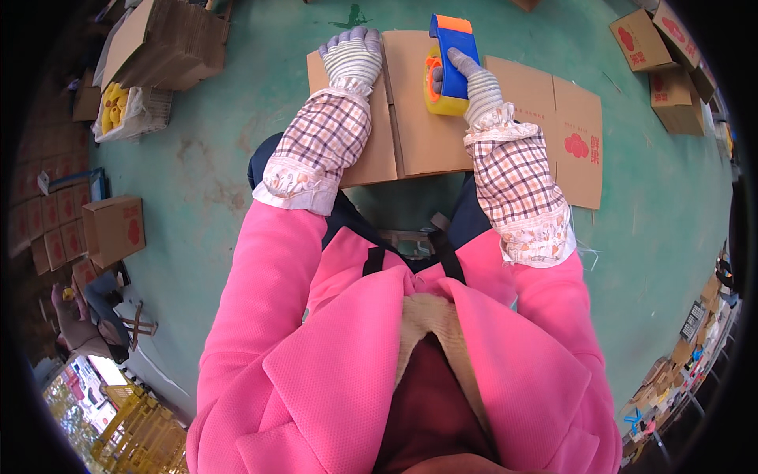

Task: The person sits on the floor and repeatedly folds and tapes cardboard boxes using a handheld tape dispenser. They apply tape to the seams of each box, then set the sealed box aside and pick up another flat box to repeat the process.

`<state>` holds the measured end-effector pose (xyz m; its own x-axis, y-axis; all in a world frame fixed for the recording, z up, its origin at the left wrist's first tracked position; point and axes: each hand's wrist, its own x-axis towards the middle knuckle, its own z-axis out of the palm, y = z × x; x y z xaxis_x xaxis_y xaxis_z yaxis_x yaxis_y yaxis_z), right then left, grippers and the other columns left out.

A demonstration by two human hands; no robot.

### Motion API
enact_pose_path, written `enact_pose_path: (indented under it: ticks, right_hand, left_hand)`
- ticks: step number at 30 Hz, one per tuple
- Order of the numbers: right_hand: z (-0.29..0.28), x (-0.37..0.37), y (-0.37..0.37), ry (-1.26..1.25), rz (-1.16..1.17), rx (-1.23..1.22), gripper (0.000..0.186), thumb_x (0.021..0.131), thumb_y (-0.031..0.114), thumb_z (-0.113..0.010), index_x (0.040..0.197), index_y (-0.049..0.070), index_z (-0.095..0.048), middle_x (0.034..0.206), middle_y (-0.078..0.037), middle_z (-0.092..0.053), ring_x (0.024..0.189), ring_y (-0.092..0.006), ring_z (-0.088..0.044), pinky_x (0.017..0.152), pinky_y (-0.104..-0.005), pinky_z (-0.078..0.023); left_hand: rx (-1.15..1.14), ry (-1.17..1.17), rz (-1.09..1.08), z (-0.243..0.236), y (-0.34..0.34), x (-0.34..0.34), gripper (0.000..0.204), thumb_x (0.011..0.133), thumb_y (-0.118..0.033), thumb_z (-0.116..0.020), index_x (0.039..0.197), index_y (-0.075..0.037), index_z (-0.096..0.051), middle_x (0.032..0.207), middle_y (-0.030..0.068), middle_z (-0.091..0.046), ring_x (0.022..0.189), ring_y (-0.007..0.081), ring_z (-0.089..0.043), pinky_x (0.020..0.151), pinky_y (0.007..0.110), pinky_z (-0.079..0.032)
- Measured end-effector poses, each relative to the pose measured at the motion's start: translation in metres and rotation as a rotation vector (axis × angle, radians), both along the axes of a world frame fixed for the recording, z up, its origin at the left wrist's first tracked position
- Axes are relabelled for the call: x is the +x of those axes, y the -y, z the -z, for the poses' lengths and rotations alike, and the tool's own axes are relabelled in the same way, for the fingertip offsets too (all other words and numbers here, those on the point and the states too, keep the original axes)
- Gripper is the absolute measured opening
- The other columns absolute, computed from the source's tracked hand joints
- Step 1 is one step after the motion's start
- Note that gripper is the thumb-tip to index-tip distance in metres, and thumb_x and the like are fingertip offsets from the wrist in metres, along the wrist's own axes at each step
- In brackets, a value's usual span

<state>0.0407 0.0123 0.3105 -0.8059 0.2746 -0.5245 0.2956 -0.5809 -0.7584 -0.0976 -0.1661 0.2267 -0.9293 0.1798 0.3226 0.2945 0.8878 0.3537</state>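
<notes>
A brown cardboard box [430, 150] lies before my knees, with a narrow seam running between its two top flaps. My left hand [353, 59], in a grey-and-white striped glove, grips the box at its far left, fingers bent over the far edge. In my right hand [476, 83], gloved alike, is a blue tape dispenser [456, 51] with an orange end and a yellow roll of tape [444, 103]. The dispenser is over the right flap; whether it touches the cardboard I cannot tell. My right fingers are partly hidden behind it.
Flat cardboard [580, 118] with red print lies right of the box. Stacked flattened cartons [170, 47] and a white basket [158, 110] of yellow items stand far left. Cartons [675, 99] sit far right, others [114, 229] at left. A person [83, 328] sits at lower left.
</notes>
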Motion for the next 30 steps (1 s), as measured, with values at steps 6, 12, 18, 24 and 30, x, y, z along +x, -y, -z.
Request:
enact_pose_path:
  ticks: [6,12,18,24,30]
  right_hand:
    - [0.016,0.0,-0.009,-0.082,-0.046,-0.015,0.036,0.087,0.024,-0.075,0.108,-0.002,-0.063,0.081,-0.015,-0.07,0.06,-0.0239,-0.068,0.056,-0.0328,-0.06]
    - [0.022,-0.003,-0.011,-0.056,-0.081,0.006,0.036,0.088,0.024,-0.075,0.109,-0.002,-0.063,0.082,-0.015,-0.07,0.063,-0.0247,-0.068,0.059,-0.0338,-0.059]
    - [0.017,-0.004,-0.005,-0.009,-0.095,0.046,0.04,0.084,0.027,-0.078,0.109,-0.001,-0.063,0.081,-0.014,-0.07,0.064,-0.0246,-0.068,0.06,-0.0338,-0.058]
    - [0.019,-0.005,-0.006,-0.092,-0.1,0.001,0.042,0.083,0.028,-0.079,0.108,-0.001,-0.063,0.082,-0.014,-0.07,0.065,-0.0247,-0.068,0.061,-0.0338,-0.058]
    - [0.018,-0.006,-0.005,-0.085,-0.095,0.202,0.043,0.084,0.031,-0.078,0.108,-0.001,-0.063,0.082,-0.014,-0.07,0.066,-0.0236,-0.068,0.061,-0.033,-0.058]
  left_hand:
    - [-0.031,-0.36,0.003,0.031,-0.016,0.001,0.04,0.091,-0.043,-0.056,0.099,-0.006,-0.07,0.104,0.0128,-0.069,0.102,0.0338,-0.059,0.101,0.054,-0.036]
    - [-0.098,-0.273,0.04,0.027,-0.02,0.005,0.048,0.089,-0.048,-0.057,0.102,-0.003,-0.067,0.107,0.0165,-0.067,0.105,0.0362,-0.057,0.103,0.054,-0.034]
    - [-0.209,-0.255,0.024,0.019,-0.025,0.013,0.056,0.09,-0.052,-0.056,0.11,-0.001,-0.065,0.112,0.0187,-0.065,0.111,0.0375,-0.054,0.105,0.054,-0.032]
    - [-0.269,-0.162,0.008,0.007,-0.031,0.019,0.056,0.091,-0.053,-0.057,0.116,-0.003,-0.063,0.119,0.0167,-0.064,0.114,0.0365,-0.054,0.105,0.054,-0.033]
    - [-0.228,-0.215,0.134,0.01,-0.036,0.009,0.058,0.09,-0.054,-0.059,0.121,-0.005,-0.062,0.123,0.0144,-0.063,0.118,0.0326,-0.055,0.106,0.05,-0.034]
